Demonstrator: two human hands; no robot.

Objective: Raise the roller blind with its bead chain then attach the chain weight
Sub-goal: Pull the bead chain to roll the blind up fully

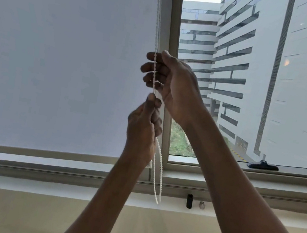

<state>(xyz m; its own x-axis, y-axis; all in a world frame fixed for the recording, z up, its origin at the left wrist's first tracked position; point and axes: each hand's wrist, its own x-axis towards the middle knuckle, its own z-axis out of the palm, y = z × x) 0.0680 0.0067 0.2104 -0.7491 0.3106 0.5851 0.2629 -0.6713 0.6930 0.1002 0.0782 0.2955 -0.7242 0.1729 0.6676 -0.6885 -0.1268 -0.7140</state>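
A pale grey roller blind (61,56) covers the left window pane down to just above the sill. Its white bead chain (158,15) hangs along the blind's right edge and ends in a loop (157,190) near the sill. My right hand (172,85) grips the chain higher up, fingers curled round it. Just below it my left hand (142,126) pinches the chain between thumb and fingers. A small black cylinder (189,201) and a small silver piece (202,205) stand on the sill to the right of the loop; which of them is the chain weight I cannot tell.
The vertical window frame (175,18) runs just right of the chain. The right pane is uncovered and shows white buildings outside. A black window handle (263,165) sits on the lower frame at the right. The beige sill (35,188) stretches below.
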